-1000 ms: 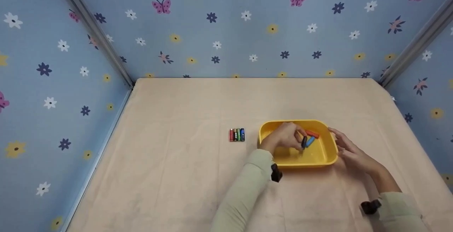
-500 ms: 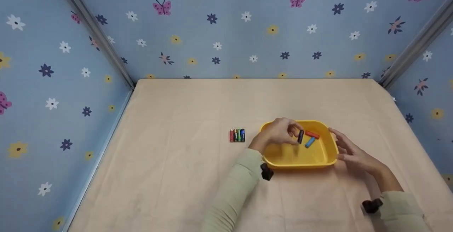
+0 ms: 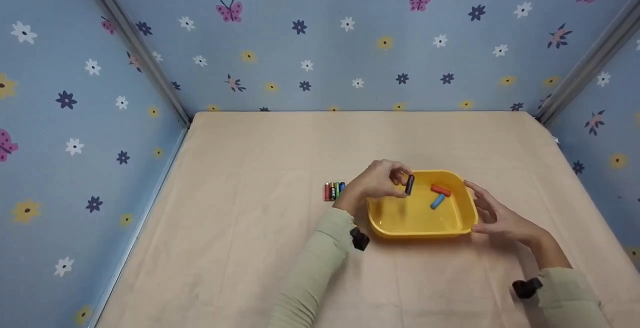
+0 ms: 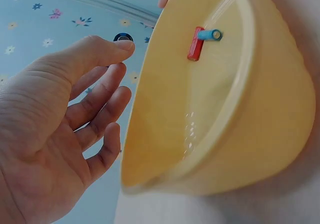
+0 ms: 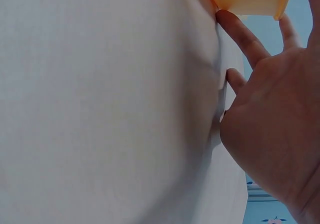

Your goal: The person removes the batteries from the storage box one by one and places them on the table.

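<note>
My left hand (image 3: 377,180) pinches a black battery (image 3: 410,185) between thumb and fingertips, above the left part of a yellow plastic tub (image 3: 420,234). In the left wrist view, only the round end of that black battery (image 4: 120,36) shows behind the thumb. A red battery (image 3: 441,190) and a blue battery (image 3: 437,201) lie on the tub's floor toward its right side. With fingers spread, my right hand (image 3: 507,222) rests its fingertips against the tub's right wall. The right wrist view shows those fingertips at the tub's edge (image 5: 250,6).
Several batteries (image 3: 330,192) stand side by side in a row on the cloth-covered table (image 3: 240,208), left of the tub. My left hand partly covers the row's right end. Flower-patterned panels (image 3: 330,48) enclose the table at the back and sides.
My left hand has lifted the black battery from beside the blue one and carried it left and up, toward the tub's left rim. The right hand has stayed at the tub's right side.
</note>
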`<control>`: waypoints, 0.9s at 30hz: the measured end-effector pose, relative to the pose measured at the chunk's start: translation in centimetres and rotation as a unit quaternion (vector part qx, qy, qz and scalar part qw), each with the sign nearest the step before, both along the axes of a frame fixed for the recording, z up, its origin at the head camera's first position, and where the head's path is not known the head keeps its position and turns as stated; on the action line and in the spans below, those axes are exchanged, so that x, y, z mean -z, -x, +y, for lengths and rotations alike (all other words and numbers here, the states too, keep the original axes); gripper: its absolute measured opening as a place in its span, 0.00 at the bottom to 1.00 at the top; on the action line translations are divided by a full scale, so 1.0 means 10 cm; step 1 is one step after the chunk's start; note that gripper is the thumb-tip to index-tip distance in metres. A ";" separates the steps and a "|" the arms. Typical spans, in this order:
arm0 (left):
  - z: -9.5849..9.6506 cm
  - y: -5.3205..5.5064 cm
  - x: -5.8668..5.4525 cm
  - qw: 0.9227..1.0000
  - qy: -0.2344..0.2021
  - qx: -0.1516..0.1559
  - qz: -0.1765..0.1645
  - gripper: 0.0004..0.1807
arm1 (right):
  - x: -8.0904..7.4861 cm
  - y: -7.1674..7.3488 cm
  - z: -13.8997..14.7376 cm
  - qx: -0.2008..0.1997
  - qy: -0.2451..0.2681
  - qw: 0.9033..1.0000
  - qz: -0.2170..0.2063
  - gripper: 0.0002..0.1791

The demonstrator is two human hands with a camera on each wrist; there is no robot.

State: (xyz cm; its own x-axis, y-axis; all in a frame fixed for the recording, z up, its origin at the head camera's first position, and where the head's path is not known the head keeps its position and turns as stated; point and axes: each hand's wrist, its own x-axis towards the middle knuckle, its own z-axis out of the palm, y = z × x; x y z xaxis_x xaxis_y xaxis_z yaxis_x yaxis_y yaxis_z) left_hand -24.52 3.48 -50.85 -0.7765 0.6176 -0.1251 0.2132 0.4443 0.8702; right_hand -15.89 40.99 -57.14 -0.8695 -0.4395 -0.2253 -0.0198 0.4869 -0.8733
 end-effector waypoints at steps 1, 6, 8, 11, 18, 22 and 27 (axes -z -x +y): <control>-0.03 0.01 -0.01 1.000 -0.001 -0.002 0.002 0.27 | 0.00 0.00 0.00 0.001 0.001 1.000 0.000 0.62; -0.18 0.03 -0.02 1.000 -0.006 -0.003 0.025 0.28 | 0.01 0.00 0.01 0.003 0.000 1.000 0.001 0.63; -0.24 0.03 -0.02 0.999 -0.007 -0.002 0.032 0.28 | 0.02 0.00 0.01 0.002 0.001 1.000 0.004 0.63; -0.34 0.03 -0.01 0.999 -0.013 -0.003 0.039 0.29 | 0.03 0.01 0.01 0.002 0.004 1.000 0.006 0.62; -0.59 0.03 -0.01 0.998 -0.021 -0.018 0.054 0.29 | 0.05 0.00 0.00 0.005 0.004 1.000 0.006 0.62; -0.74 0.04 -0.03 0.998 -0.024 -0.031 0.056 0.29 | 0.04 0.01 0.00 0.005 0.001 1.000 0.004 0.62; -0.90 0.04 -0.04 0.997 -0.009 -0.051 0.058 0.29 | 0.03 0.01 0.00 0.008 -0.010 1.000 0.003 0.62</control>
